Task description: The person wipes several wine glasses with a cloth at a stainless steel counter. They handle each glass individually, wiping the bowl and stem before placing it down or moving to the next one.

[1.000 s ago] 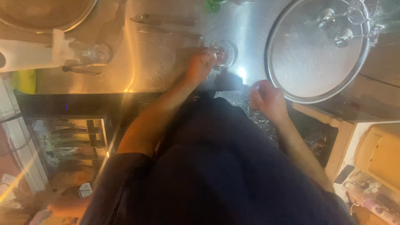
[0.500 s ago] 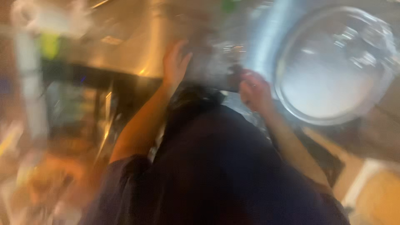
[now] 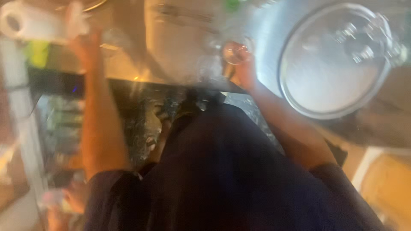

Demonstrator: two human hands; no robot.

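Head view: left hand (image 3: 87, 47) gone from the glass (image 3: 236, 52) a second ago, now up at the paper roll (image 3: 32, 23), fingers spread and touching its loose sheet (blurred). Right hand (image 3: 244, 70) risen from the counter (image 3: 180, 47) edge, curled around the glass, beside the round tray (image 3: 334, 100). Drying seemingly underway.

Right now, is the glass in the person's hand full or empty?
Cannot tell. The right hand holds a clear glass over the metal counter, but the picture is too blurred to show anything inside.
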